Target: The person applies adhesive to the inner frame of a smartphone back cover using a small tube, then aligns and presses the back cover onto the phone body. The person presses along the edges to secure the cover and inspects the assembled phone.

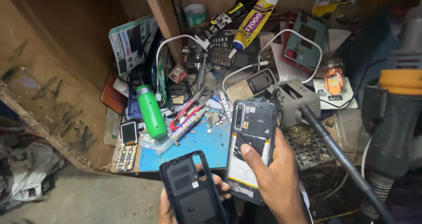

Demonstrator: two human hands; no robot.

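Observation:
My right hand (277, 175) grips an opened smartphone (250, 140), back removed, so its dark inner frame, camera strip and pale battery show; my thumb lies across the battery. My left hand (169, 206), mostly hidden at the bottom edge, holds the phone's detached black back cover (191, 191), inner side up. Both pieces are held above the front edge of a cluttered bench with a blue work mat (206, 147).
On the bench lie a green bottle (150, 112), red-handled snips (187, 112), a keypad phone (250, 85), a glue tube (251, 24), white cables, small screens and phone parts. A black hose (338, 156) runs from a grey stand (299, 101). A wooden partition stands at the left.

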